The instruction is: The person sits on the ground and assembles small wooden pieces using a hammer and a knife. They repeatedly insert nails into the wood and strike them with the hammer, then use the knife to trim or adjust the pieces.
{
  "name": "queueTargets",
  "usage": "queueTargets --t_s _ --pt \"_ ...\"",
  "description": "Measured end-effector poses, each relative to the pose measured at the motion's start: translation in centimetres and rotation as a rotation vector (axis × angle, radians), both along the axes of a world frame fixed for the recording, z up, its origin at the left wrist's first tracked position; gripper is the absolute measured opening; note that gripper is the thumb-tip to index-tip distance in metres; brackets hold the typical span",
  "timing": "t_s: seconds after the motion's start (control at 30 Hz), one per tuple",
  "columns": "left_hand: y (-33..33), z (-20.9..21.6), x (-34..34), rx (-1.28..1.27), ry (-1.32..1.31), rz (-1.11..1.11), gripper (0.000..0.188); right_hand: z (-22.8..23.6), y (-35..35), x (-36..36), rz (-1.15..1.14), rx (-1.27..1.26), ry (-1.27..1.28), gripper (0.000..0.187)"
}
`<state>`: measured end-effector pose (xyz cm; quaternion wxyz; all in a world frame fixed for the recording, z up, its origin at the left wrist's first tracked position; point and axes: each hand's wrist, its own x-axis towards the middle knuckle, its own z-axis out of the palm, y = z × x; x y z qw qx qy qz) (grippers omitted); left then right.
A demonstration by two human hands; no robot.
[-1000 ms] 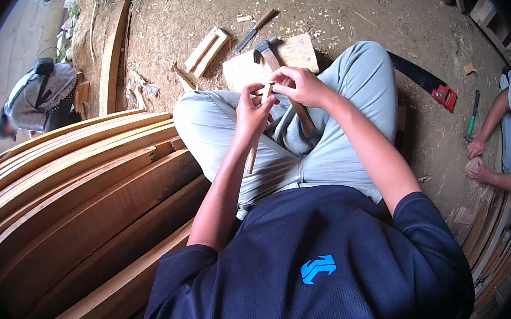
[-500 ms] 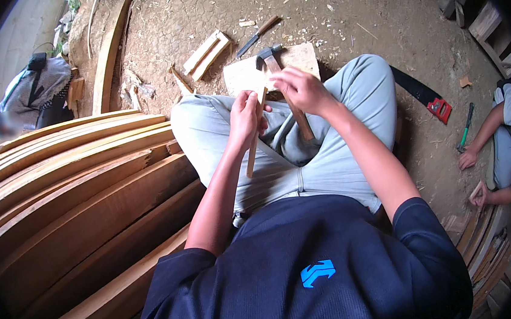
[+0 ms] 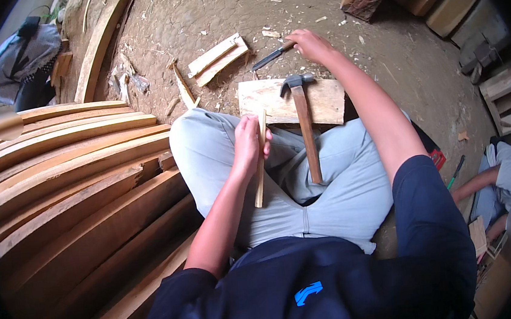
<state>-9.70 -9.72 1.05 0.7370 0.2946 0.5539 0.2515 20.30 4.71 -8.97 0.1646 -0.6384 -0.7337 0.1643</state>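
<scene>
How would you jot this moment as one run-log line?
Left hand: gripping thin wooden stick | Right hand: at handle of wooden-handled blade | Hammer: head over wooden block

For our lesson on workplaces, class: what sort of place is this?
Probably a simple woodworking spot on bare earth, judging by the many planks, the hammer and the scattered wood chips.

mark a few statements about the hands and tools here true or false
1. The left hand holds a thin wooden strip. True.
2. The right hand is at the handle end of a dark-bladed tool. True.
3. The hammer is in the left hand. False: neither hand holds it; its head is at the pale wooden block.
4. The stacked boards are on the person's right. False: they are on the left.
</scene>
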Motion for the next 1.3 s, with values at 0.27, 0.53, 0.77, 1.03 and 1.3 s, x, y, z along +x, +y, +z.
queueTargets --t_s 0.27,0.53,0.77,1.03,1.3 --pt "-0.5 0.4 1.6 -0.036 0.029 -0.016 0.024 -4.0 2.5 -0.7 0.255 0.006 -0.312 0.026" --pt "-0.9 -1.5 1.3 -0.019 0.021 0.002 0.021 -2.2 0.9 -0.9 0.232 0.007 -0.296 0.022" --pt "-1.4 -1.2 1.3 -0.015 0.059 -0.041 0.022 -3.4 0.3 -0.3 0.191 -0.055 -0.159 0.012" --pt "-1.6 -2.1 1.5 0.068 0.076 0.08 0.021 8.0 -5.9 -1.3 -0.423 -0.359 0.225 0.043" --pt "-1.5 -2.2 1.8 0.083 0.059 0.115 0.018 9.3 -20.6 -11.3 -0.411 -0.556 0.019 0.05"
